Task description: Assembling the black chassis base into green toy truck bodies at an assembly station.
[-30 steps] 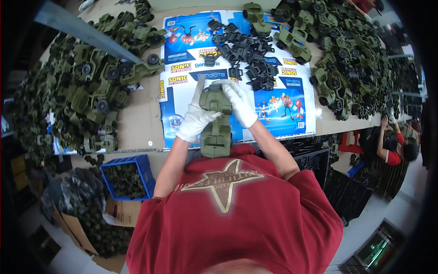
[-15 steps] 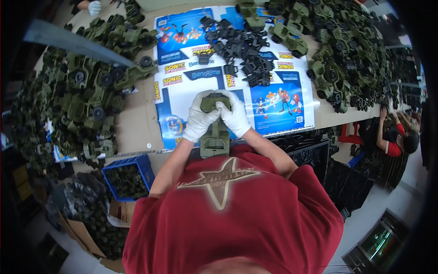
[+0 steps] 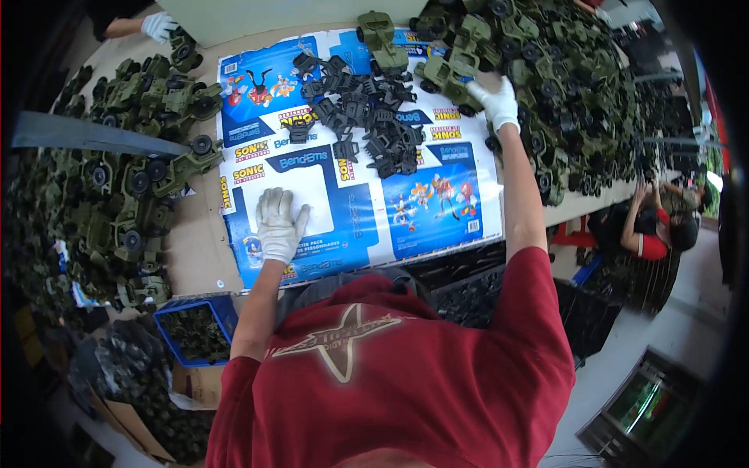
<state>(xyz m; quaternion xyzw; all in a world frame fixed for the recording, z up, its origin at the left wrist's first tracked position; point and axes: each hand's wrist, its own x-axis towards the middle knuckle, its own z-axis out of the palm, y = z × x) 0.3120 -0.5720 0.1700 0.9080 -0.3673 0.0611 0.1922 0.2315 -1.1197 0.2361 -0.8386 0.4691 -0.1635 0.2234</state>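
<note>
My left hand [image 3: 281,225], in a white glove, lies flat with fingers stretched on a printed blue-and-white cardboard sheet [image 3: 363,230]. Nothing is held in it. My right hand [image 3: 497,105], also gloved, reaches out to the far right with thumb and fingers apart. It is at the edge of an olive-green toy jeep [image 3: 452,74]; whether it touches the jeep I cannot tell. Another green toy jeep [image 3: 381,43] stands behind on the sheet. Between my hands and these jeeps, small black plastic parts [image 3: 363,113] lie in a loose heap.
Piles of green toy jeeps with black wheels rise at the right [image 3: 569,86] and left [image 3: 129,179]. A grey metal bar [image 3: 101,134] crosses the left pile. Below the table edge stands a blue crate [image 3: 226,312]. A co-worker's gloved hand [image 3: 160,26] is at far left.
My hands have parted, and the green toy jeep they held in front of me is gone from there. The right hand has moved far right; the left now rests on the sheet.
</note>
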